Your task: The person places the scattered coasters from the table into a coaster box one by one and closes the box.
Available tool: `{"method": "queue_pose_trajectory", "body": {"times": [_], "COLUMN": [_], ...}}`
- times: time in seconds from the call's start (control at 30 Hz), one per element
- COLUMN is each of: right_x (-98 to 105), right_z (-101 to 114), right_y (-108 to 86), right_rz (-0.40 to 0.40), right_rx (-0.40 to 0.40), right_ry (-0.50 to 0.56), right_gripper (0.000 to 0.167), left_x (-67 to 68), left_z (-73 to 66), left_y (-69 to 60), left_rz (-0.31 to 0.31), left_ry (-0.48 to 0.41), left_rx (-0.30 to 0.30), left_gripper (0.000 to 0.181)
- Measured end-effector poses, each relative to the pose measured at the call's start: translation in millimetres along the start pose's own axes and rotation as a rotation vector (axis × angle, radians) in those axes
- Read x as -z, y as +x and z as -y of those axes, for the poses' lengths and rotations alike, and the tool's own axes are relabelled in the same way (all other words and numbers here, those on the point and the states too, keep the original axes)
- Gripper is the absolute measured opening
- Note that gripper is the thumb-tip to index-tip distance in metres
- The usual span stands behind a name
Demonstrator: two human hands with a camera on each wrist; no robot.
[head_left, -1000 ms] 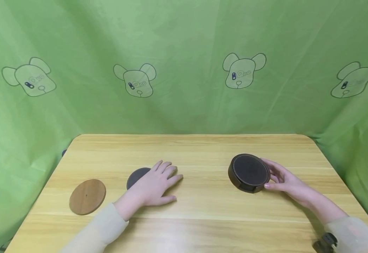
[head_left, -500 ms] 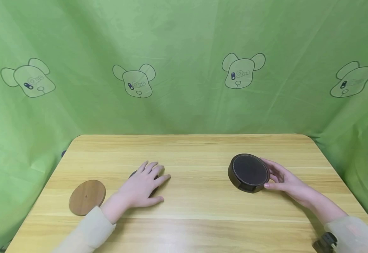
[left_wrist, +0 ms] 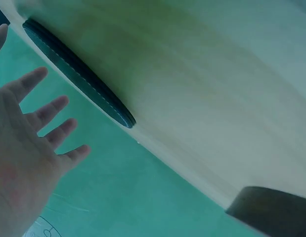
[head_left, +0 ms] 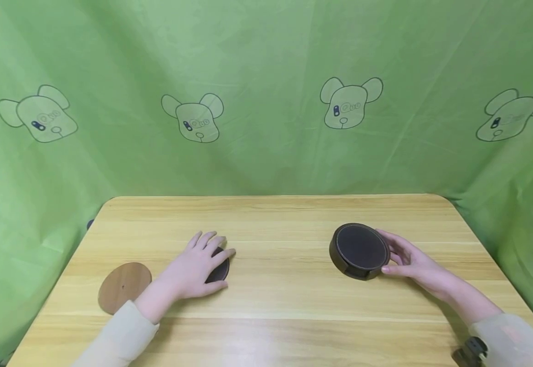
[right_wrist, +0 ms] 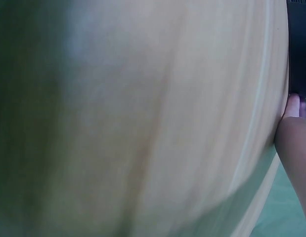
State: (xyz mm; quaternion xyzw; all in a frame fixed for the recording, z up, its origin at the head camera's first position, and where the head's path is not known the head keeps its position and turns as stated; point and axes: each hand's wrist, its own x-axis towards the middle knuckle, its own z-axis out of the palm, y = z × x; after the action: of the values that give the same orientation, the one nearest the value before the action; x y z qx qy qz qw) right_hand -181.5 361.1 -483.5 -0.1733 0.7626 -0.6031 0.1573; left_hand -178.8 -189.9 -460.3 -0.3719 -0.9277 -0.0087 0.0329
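Observation:
Over a black round coaster (head_left: pixel 218 269) on the table, my left hand (head_left: pixel 188 270) hovers with its fingers spread, hiding the coaster's left part. In the left wrist view, a gap separates that hand (left_wrist: pixel 24 143) from the stitched-edge coaster (left_wrist: pixel 78 74). My right hand (head_left: pixel 418 265) grips the right side of a dark round coaster holder (head_left: pixel 346 265), thumb at the front and fingers curled behind. A black disc with a stitched rim fills the holder's top. The right wrist view catches only part of the holder (right_wrist: pixel 300 49) and the hand.
A brown wooden disc (head_left: pixel 122 288) with a small centre mark lies left of the left hand, close to the sleeve. The pale wooden table (head_left: pixel 285 295) has rounded far corners. A green curtain (head_left: pixel 266 153) with bear-head drawings hangs behind and beside it.
My left hand has moved left across the black coaster, so the coaster's right part now shows instead of its left. My right hand and the holder have stayed in place.

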Motion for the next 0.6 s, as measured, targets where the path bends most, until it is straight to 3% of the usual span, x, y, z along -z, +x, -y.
{"method": "queue_pose_trajectory", "body": {"times": [0.4,0.6], "right_x": [-0.1,-0.6], "right_z": [-1.1,-1.0], "right_y": [0.3,0.3], "right_rz": [-0.004,-0.006], "right_rx": [0.004,-0.004], "right_ry": [0.004,-0.003], "right_gripper": [0.086,0.086], "left_x": [-1.4,-2.6], "left_z": [6.9,8.6], "left_y": [-10.5,-14.4], "left_rz": [-0.021,0.014], "left_ry": [-0.016,-0.02], "left_rx": [0.019,0.051], "left_gripper": [0.072,0.074]}}
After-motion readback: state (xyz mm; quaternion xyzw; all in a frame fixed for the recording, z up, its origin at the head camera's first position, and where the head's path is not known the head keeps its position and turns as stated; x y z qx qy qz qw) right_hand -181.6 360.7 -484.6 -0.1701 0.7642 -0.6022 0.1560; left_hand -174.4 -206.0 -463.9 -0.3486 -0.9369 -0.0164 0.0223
